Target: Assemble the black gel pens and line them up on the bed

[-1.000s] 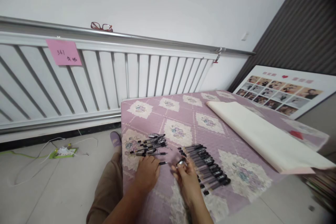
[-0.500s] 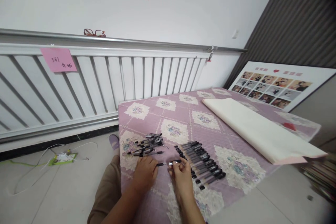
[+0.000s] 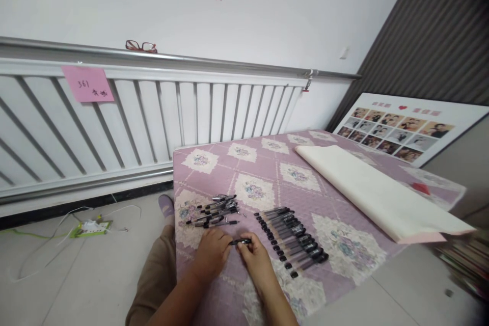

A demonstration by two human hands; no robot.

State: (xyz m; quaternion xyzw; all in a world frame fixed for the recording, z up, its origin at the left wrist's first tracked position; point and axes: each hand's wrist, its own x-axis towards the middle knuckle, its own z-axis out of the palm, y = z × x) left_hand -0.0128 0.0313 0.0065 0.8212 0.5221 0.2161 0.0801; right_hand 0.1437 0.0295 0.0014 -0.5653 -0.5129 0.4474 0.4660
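Observation:
My left hand [image 3: 213,253] is closed around the rear part of a black pen [image 3: 237,241], which lies crosswise between my hands. At its other end my right hand [image 3: 255,258] pinches the dark cap, now over the pen's tip. Just beyond my left hand a loose pile of black pens and parts [image 3: 217,210] lies on the purple floral cover [image 3: 221,178]. To the right of my right hand, several capped pens [image 3: 294,234] form a slanting row side by side. The pen's rear end is hidden in my left fingers.
A cream folded sheet [image 3: 367,188] lies across the bed's right side, with a small red item [image 3: 420,188] beyond it. A white radiator [image 3: 214,112] stands along the wall. On the floor at left are a power strip [image 3: 91,228] and cables.
My right hand has moved left with the cap and brought it onto the pen tip held by my left hand; the two were apart before. The view has shifted slightly.

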